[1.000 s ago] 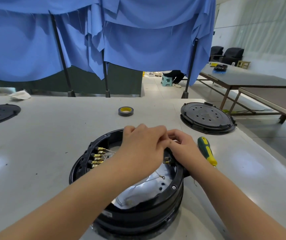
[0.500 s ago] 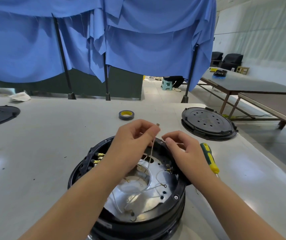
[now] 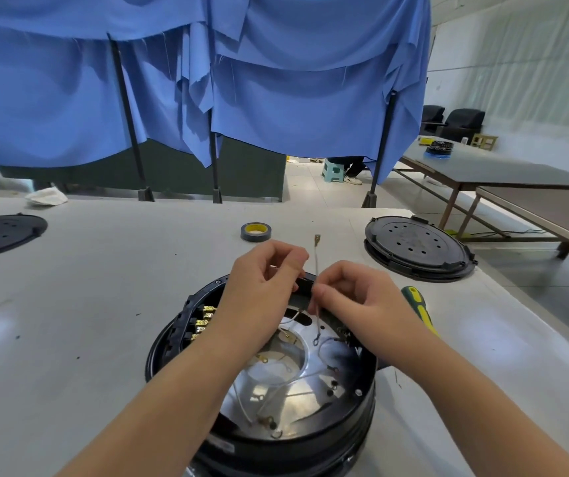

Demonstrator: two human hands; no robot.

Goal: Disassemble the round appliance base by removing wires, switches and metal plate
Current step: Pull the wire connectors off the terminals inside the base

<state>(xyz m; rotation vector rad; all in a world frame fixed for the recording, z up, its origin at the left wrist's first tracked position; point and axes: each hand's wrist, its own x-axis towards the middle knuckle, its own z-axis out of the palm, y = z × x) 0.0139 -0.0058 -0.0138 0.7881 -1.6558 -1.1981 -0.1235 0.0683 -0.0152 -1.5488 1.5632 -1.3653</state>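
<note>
We see the round black appliance base [image 3: 269, 438] on the grey bench [image 3: 104, 304]; our right hand [image 3: 355, 297] pinches a thin pale wire [image 3: 316, 266] upright above the shiny metal plate [image 3: 296, 401]; left hand [image 3: 262, 287] fingers curled, contents unclear.

Workshop or small factory floor, set up for teardown work. Pale grey worktable [image 3: 86, 304] under both hands; round black appliance base [image 3: 276, 438] opened up directly below the left hand [image 3: 262, 290] and right hand [image 3: 355, 301]. Green-yellow screwdriver [image 3: 419, 306] just right of the right hand, tape roll [image 3: 256, 231] just beyond the left hand. Black round covers [image 3: 417, 247] lie far right and far left of the hands. Beyond the hands, blue cloth sheets [image 3: 293, 108] hang on black poles as a screen. Further right, bare long tables [image 3: 496, 170], tiled floor, black chairs [image 3: 462, 122].
</note>
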